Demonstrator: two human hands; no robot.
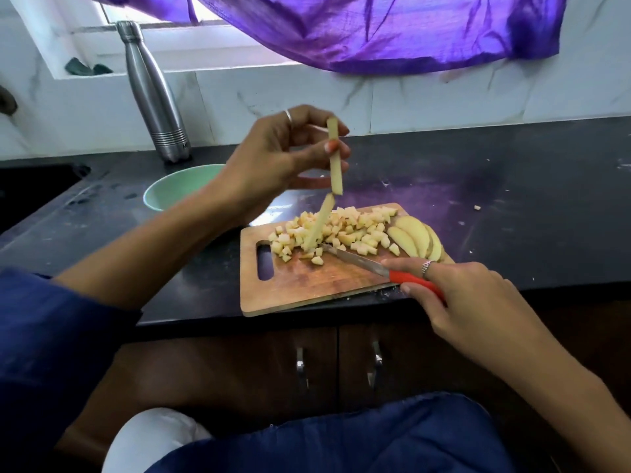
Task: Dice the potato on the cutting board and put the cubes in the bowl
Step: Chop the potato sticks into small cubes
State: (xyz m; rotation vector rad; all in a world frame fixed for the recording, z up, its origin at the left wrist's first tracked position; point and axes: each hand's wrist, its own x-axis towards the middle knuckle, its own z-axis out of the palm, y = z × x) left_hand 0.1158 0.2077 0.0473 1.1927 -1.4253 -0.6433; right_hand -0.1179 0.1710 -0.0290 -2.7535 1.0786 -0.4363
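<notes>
My left hand (290,148) is raised above the wooden cutting board (307,285) and pinches a long potato strip (334,155) that hangs down. A second strip (319,223) slants below it onto the heap of potato cubes (334,232) spread over the board's far half. Several uncut potato slices (415,238) lean together at the board's right end. My right hand (457,295) grips the red handle of a knife (355,259); its blade lies low over the board, tip near the cubes. The green bowl (170,192) stands behind my left forearm, partly hidden.
A steel bottle (153,97) stands at the back of the black counter (512,199), behind the bowl. A sink edge (34,189) is at the far left. A purple cloth (375,29) hangs over the window. Cabinet doors with metal handles (338,367) sit below the counter.
</notes>
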